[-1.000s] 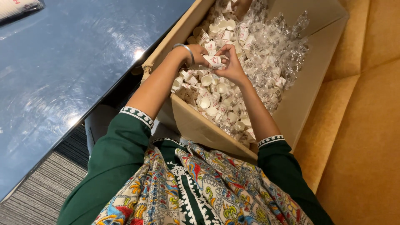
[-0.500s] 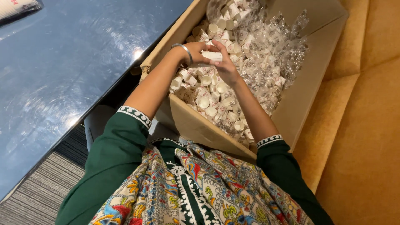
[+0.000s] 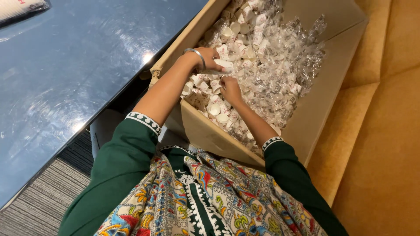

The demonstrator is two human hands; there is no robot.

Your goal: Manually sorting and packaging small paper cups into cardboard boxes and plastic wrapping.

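Observation:
An open cardboard box (image 3: 315, 109) holds a heap of small white cups (image 3: 253, 48), several in crinkled clear wrappers. My left hand (image 3: 208, 57), with a metal bangle on the wrist, grips a short stack of white cups (image 3: 224, 65) just above the heap near the box's left wall. My right hand (image 3: 230, 88) is lower and a little nearer to me, fingers curled down into the loose cups; whether it grips one is hidden. Both arms wear dark green sleeves with patterned cuffs.
A glossy dark blue table (image 3: 78, 74) runs along the left, its edge against the box. A white packet (image 3: 19, 6) lies at the table's far left corner. Mustard upholstered seating (image 3: 385, 131) is to the right, and striped grey carpet (image 3: 39, 205) at lower left.
Both hands were together on the stack of cups above the heap. The right hand has let go and dropped down into the loose cups; the left hand keeps the stack.

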